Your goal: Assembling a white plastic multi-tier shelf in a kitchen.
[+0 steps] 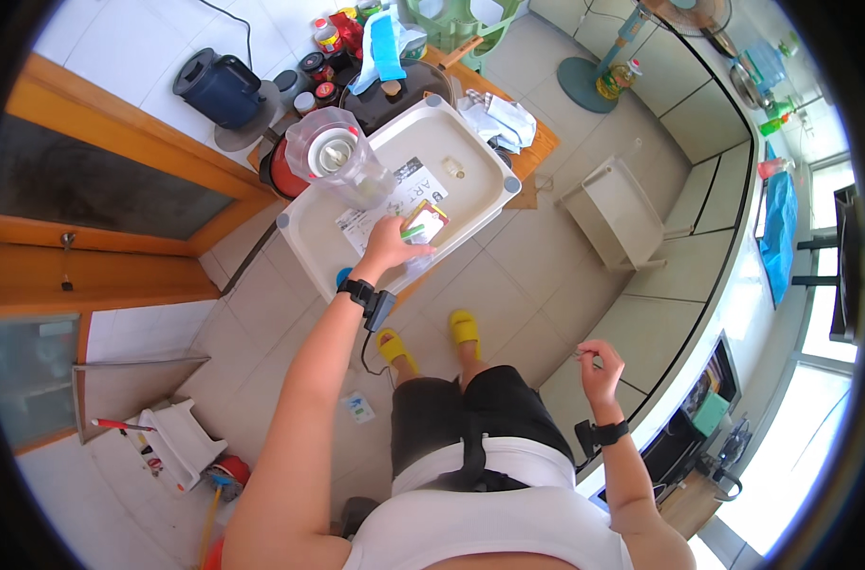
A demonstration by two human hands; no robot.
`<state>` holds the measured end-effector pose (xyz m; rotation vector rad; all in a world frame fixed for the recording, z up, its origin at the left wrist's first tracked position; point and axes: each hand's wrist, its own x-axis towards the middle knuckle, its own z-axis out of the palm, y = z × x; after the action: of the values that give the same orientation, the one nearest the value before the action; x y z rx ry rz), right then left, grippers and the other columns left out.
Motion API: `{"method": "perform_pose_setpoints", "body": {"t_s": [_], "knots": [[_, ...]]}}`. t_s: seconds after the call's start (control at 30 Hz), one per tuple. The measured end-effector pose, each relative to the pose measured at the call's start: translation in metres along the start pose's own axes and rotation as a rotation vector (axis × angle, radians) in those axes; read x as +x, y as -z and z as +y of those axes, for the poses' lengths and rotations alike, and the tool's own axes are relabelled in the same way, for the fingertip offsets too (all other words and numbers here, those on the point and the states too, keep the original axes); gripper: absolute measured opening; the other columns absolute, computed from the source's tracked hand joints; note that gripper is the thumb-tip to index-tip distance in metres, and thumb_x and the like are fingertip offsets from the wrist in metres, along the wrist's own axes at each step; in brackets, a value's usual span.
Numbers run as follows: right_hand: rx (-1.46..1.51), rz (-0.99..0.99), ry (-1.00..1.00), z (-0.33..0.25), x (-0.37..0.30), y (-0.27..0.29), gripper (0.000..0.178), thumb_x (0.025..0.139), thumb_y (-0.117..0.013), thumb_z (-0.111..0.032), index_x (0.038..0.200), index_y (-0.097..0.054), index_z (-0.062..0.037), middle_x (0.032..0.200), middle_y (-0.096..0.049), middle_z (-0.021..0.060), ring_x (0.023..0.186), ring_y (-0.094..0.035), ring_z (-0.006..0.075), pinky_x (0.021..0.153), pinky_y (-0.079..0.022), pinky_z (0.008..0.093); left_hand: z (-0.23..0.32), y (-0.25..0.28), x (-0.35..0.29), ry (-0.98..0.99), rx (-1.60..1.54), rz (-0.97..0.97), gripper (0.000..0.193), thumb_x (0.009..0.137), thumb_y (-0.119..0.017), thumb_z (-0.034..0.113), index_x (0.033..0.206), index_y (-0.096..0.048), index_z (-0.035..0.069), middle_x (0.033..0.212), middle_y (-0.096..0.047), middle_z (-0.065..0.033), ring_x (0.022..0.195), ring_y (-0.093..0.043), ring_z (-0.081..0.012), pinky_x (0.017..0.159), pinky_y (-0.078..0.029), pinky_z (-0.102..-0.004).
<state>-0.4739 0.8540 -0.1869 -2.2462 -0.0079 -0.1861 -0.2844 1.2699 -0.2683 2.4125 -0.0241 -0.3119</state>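
Note:
My left hand (391,245) reaches over the cream rolling tray (300,220), its fingers bent around a small item with a green strip (413,232) that I cannot make out. Beside the fingertips lies a small yellow-and-red edged packet (431,217), on a black-and-white printed sheet (410,182). Just beyond stands a clear plastic blender jug (361,176) with a white round part inside. Off to the right, away from the tray, my right hand (599,370) hangs with fingers curled in a pinch; whatever may be between them is too small to tell.
Behind the tray, jars (316,66) and a dark lidded pan (409,90) crowd a wooden table (544,142). A dark blue kettle (219,87) stands left. A cream shelf piece (615,214) rests on the floor by the cabinets, and a fan (584,84) stands farther back.

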Motion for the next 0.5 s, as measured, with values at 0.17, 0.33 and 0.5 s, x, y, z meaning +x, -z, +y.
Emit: {"method": "perform_pose_setpoints", "body": {"t_s": [0.17, 0.33, 0.5], "knots": [[0.021, -0.052, -0.009, -0.003, 0.007, -0.009, 0.014, 0.077, -0.058, 0.012, 0.082, -0.065, 0.0005, 0.078, -0.065, 0.0103, 0.064, -0.064, 0.0185, 0.062, -0.051, 0.0272, -0.002, 0.042, -0.044, -0.136, -0.078, 0.205, 0.055, 0.057, -0.092, 0.039, 0.085, -0.064, 0.001, 0.088, -0.055, -0.0133, 0.084, -0.057, -0.0306, 0.075, -0.047, -0.0404], [0.039, -0.132, -0.05, -0.002, 0.006, -0.029, 0.014, 0.081, -0.056, 0.011, 0.085, -0.065, 0.0013, 0.077, -0.065, 0.0091, 0.063, -0.066, 0.0169, 0.061, -0.051, 0.0268, -0.045, 0.131, -0.159, 0.056, -0.34, 0.544, 0.044, 0.065, -0.091, 0.022, 0.094, -0.064, 0.002, 0.087, -0.06, -0.0057, 0.076, -0.059, -0.0183, 0.068, -0.049, -0.0326], [-0.045, -0.299, -0.065, 0.001, 0.006, -0.065, 0.015, 0.083, -0.054, 0.011, 0.087, -0.065, 0.002, 0.08, -0.065, 0.0091, 0.066, -0.065, 0.0157, 0.061, -0.053, 0.0266, -0.204, 0.126, -0.334, 0.774, -0.684, 0.909, 0.04, 0.076, -0.085, 0.021, 0.102, -0.066, -0.002, 0.089, -0.069, -0.006, 0.075, -0.065, -0.0123, 0.068, -0.052, -0.028]]}}
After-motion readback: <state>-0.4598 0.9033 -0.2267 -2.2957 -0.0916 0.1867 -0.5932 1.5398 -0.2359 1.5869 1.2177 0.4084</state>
